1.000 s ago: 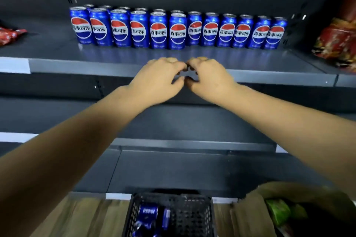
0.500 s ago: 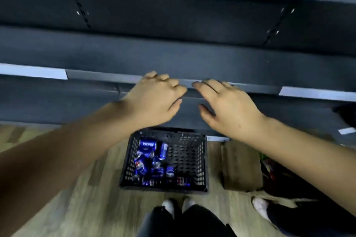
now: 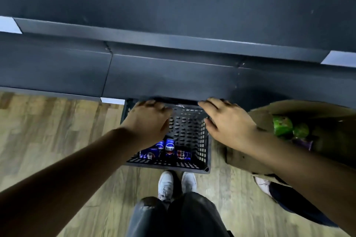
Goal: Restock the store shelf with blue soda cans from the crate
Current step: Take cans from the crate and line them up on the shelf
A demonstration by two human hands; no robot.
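A black perforated plastic crate (image 3: 192, 134) stands on the wood floor against the foot of the dark shelf unit (image 3: 173, 75). Several blue soda cans (image 3: 169, 147) lie at its bottom near the front wall. My left hand (image 3: 148, 121) hangs over the crate's left half with loosely bent fingers and holds nothing. Over the crate's right edge my right hand (image 3: 229, 125) is spread, palm down, fingers pointing left, also holding nothing. The shelf with the row of cans is out of view.
An open cardboard box (image 3: 308, 113) with green packets (image 3: 283, 125) sits right of the crate. My white shoes (image 3: 176, 183) stand just in front of the crate. Another person's shoe and dark trouser leg (image 3: 289, 198) are at the right.
My view has swung down from the can-lined shelf to the floor. Both hands dropped from the shelf edge to just above the crate and moved apart.
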